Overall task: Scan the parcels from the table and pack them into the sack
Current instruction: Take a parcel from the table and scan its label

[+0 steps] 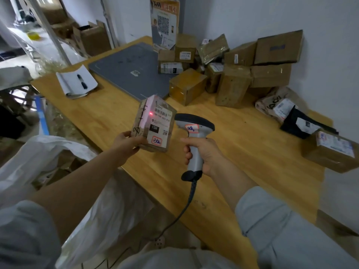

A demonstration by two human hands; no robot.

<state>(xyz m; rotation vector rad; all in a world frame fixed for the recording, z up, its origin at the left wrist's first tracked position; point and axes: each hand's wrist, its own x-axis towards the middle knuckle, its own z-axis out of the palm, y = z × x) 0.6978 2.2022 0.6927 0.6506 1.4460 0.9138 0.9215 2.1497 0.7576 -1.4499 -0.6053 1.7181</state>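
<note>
My left hand point(127, 143) grips a small brown parcel point(155, 123) by its lower left corner and holds it upright above the table's front edge, white label facing me. A red scan dot and pink glow lie on that label. My right hand point(204, 154) grips the handle of a grey barcode scanner point(194, 131), its dark head pointed at the parcel from the right. The scanner's cable hangs down toward the floor. A white sack point(38, 152) stands open at the lower left beside the table, with cardboard boxes visible inside.
The wooden table point(252, 162) carries a heap of brown boxes point(233, 70) at the back right, soft bag parcels point(279, 105), a black bag point(303, 125) and one box point(330, 150) at the right edge. A grey board point(128, 70) and a notepad with pen point(76, 82) lie at the back left.
</note>
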